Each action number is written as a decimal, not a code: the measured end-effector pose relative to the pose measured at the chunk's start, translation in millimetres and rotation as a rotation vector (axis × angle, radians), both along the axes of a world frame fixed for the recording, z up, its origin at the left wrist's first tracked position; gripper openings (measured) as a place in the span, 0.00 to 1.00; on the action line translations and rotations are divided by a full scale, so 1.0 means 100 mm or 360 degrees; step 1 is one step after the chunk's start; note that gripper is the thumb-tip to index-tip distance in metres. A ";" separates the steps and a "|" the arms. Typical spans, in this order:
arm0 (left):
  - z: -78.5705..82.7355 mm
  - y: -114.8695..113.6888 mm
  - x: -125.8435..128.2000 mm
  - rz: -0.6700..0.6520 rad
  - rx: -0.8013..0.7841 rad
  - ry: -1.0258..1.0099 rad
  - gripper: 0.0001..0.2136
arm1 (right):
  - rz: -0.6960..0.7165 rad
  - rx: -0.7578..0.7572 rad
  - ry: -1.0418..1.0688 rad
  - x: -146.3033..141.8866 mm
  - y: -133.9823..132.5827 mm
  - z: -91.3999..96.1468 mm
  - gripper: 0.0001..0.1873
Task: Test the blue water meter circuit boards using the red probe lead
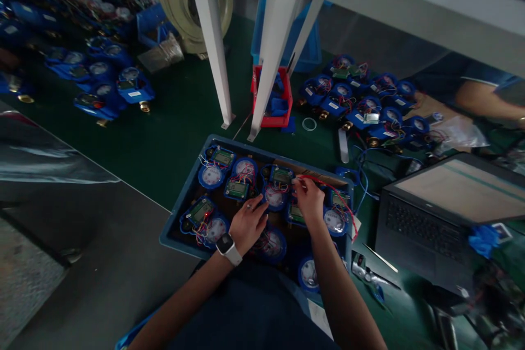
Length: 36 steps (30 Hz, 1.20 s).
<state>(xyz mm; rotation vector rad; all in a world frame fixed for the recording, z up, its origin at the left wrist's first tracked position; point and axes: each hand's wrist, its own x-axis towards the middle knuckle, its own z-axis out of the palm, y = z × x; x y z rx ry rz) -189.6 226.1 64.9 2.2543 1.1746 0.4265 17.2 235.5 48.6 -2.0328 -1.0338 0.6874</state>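
Several blue water meters with green circuit boards and coloured wires sit in a grey-blue tray. My left hand, wearing a watch, lies with its fingers stretched out toward the lower edge of the middle water meter. At the right end of that meter's circuit board, my right hand pinches a small pale connector. A red cable runs from there over the tray's right side. On the left water meter's board a red light glows. My hands partly cover the meters beneath them.
An open laptop stands right of the tray, near a scanner-like tool. Behind are table legs, a red bin and more meters. Another person's arm shows at far right. More meters stand left.
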 end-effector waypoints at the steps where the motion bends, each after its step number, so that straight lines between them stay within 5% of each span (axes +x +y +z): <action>1: 0.02 -0.02 -0.04 0.0026 0.0014 -0.0024 0.13 | -0.0029 0.0019 0.0055 -0.01 -0.01 0.00 0.14; 10: 0.08 0.25 -0.52 0.0509 0.0052 -0.0076 0.13 | -0.0324 0.0250 0.0484 -0.04 -0.10 0.07 0.14; 15: 0.17 0.46 -0.65 0.0510 -0.0026 -0.0085 0.15 | -0.0355 0.0332 0.0596 -0.14 -0.23 0.15 0.13; 21: 0.20 0.43 -0.41 0.0316 -0.0164 -0.0054 0.19 | -0.0264 0.0406 0.0704 -0.45 -0.38 0.10 0.12; 27: 0.40 0.37 -0.07 0.0230 -0.0158 0.0003 0.21 | -0.0233 0.0569 0.0742 -0.52 -0.57 0.19 0.13; 36: 0.05 0.45 0.42 0.0418 -0.0503 0.0185 0.14 | -0.0695 0.0905 0.0691 0.35 -1.49 0.82 0.15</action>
